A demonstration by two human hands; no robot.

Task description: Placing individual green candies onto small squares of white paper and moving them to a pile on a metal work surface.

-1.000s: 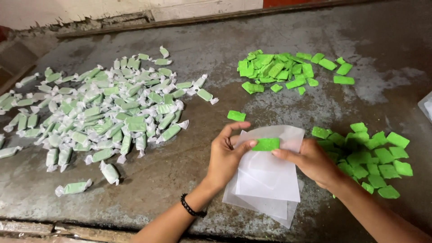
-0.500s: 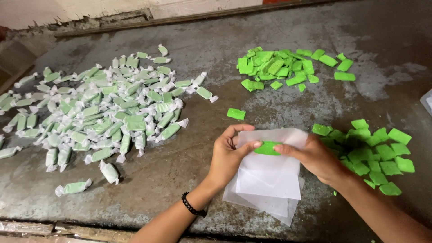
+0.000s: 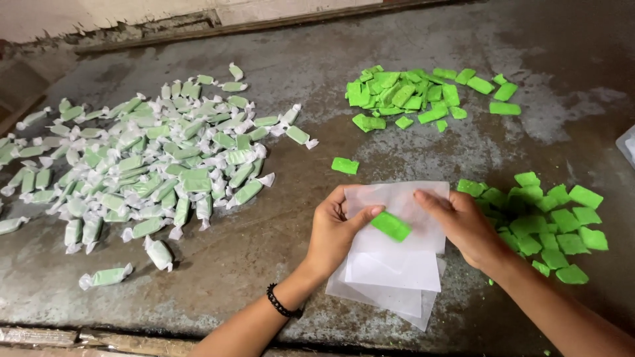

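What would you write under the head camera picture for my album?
Two hands, left hand and right hand, fold a translucent wrapper sheet around a green candy piece.

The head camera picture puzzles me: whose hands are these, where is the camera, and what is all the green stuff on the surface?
No machine here: a person wears a camera on the head, so you look down at that person's own two bare hands. The left hand, with a dark wristband, and the right hand both pinch the top sheet of a stack of thin white wrapping paper. One bare green piece lies on that sheet between the thumbs. The worn grey surface carries three heaps: many green pieces already twisted in white wrappers on the left, bare green pieces at the far middle, and more bare ones beside the right hand. One single green piece lies alone above the paper.
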